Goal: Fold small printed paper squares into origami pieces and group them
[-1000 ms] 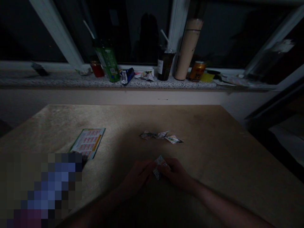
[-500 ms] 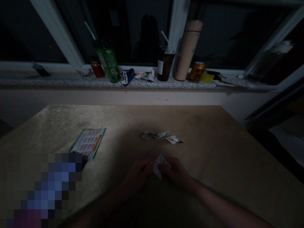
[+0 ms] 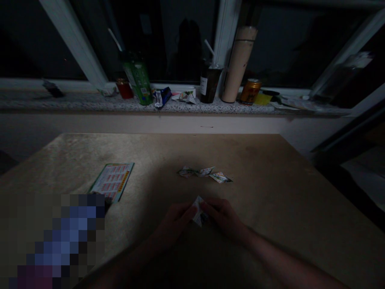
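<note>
Between my hands, low in the middle of the head view, is a small piece of folded printed paper (image 3: 197, 217) with pointed ends at top and bottom. My left hand (image 3: 177, 216) pinches its left side, thumb on top. From the right, my right hand (image 3: 221, 212) grips the other side, its thumb near the upper middle. Fingers under the paper are hidden, and the light is dim. Beyond my hands, several small folded paper pieces (image 3: 206, 171) lie in a short row on the table (image 3: 258, 160).
A printed card (image 3: 112, 180) lies at the left, beside a pixelated area. Along the granite windowsill (image 3: 177, 107) stand a green container (image 3: 137, 78), a dark cup with straw (image 3: 209, 84), a tall pinkish flask (image 3: 239, 64), a gold can (image 3: 250, 91) and a blue wrapper (image 3: 162, 96).
The paper in my hands has been turned or folded over and looks narrower, with a plainer face showing. My right hand and its thumb have shifted slightly left. The row of pieces is unchanged.
</note>
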Demonstrator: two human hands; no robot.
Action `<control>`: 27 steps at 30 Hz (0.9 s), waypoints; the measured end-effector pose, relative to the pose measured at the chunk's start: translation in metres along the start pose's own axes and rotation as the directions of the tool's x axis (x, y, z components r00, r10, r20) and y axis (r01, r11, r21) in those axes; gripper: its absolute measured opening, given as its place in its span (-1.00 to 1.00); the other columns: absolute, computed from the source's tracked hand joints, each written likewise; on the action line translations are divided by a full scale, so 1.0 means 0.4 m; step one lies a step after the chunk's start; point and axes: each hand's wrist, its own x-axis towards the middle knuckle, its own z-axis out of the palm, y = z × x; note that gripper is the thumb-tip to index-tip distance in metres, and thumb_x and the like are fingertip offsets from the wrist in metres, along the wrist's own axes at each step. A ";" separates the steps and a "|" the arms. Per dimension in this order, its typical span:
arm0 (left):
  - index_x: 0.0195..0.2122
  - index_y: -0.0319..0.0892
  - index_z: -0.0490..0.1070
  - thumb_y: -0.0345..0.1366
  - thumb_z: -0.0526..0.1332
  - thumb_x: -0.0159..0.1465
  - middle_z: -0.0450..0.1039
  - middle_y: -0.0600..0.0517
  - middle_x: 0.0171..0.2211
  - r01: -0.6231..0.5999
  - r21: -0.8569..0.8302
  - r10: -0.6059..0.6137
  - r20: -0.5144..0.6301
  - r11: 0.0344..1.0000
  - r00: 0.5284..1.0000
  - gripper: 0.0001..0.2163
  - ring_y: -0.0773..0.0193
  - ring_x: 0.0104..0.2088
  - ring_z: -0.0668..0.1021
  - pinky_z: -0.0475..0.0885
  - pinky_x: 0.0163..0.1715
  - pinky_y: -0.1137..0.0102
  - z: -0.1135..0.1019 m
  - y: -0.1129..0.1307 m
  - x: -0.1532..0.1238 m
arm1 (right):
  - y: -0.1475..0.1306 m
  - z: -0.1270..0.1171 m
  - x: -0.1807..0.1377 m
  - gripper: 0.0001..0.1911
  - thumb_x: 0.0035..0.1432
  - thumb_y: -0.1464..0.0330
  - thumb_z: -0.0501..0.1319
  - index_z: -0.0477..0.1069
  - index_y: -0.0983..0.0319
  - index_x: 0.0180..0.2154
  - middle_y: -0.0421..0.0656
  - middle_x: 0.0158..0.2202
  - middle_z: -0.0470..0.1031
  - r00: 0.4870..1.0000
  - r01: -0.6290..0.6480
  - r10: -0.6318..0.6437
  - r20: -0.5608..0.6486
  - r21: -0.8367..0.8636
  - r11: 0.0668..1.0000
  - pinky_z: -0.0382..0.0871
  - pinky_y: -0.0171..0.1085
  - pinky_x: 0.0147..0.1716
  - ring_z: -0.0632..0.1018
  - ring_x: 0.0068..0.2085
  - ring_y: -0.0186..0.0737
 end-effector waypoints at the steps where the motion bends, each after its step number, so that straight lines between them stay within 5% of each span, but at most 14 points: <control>1: -0.46 -0.22 0.40 0.03 0.04 0.21 0.24 0.13 -0.59 -0.024 0.037 0.022 0.042 0.999 0.999 -0.60 0.35 -0.56 0.27 0.17 -0.58 0.50 -0.001 0.004 0.001 | -0.001 0.001 -0.001 -0.55 0.15 0.05 0.10 0.34 0.30 -0.51 -0.29 -0.63 0.18 1.000 0.007 -0.007 0.011 -0.007 1.000 0.00 -0.40 -0.63 0.18 -0.59 -0.44; 9: -0.54 -0.20 0.31 -0.04 -0.06 0.28 0.24 0.13 -0.59 -0.129 0.139 0.115 0.107 0.982 0.988 -0.60 0.34 -0.55 0.28 0.17 -0.53 0.50 -0.004 0.022 0.006 | -0.005 0.000 0.002 -0.46 0.04 -0.04 0.14 0.19 0.27 -0.65 -0.32 -0.66 0.05 1.000 -0.012 0.010 -0.029 -0.065 0.998 -0.07 -0.40 -0.65 0.08 -0.59 -0.44; 15: -0.49 -0.22 0.35 0.01 -0.04 0.28 0.16 0.16 -0.63 -0.055 0.118 0.042 0.112 0.992 0.993 -0.58 0.38 -0.61 0.21 0.09 -0.60 0.51 -0.007 0.006 0.010 | -0.011 -0.001 0.001 -0.50 0.14 0.01 0.07 0.36 0.31 -0.54 -0.28 -0.62 0.14 1.000 0.012 -0.011 0.029 -0.039 0.999 0.01 -0.40 -0.61 0.13 -0.56 -0.42; 27: -0.50 -0.21 0.34 -0.03 0.01 0.26 0.31 0.11 -0.55 -0.089 0.151 0.067 0.148 0.984 0.987 -0.63 0.32 -0.50 0.35 0.21 -0.49 0.50 -0.007 0.021 0.007 | 0.002 -0.006 0.002 -0.50 0.17 0.05 0.05 0.34 0.30 -0.57 -0.30 -0.64 0.10 0.997 0.065 -0.058 0.053 -0.152 0.986 -0.01 -0.41 -0.63 0.12 -0.59 -0.43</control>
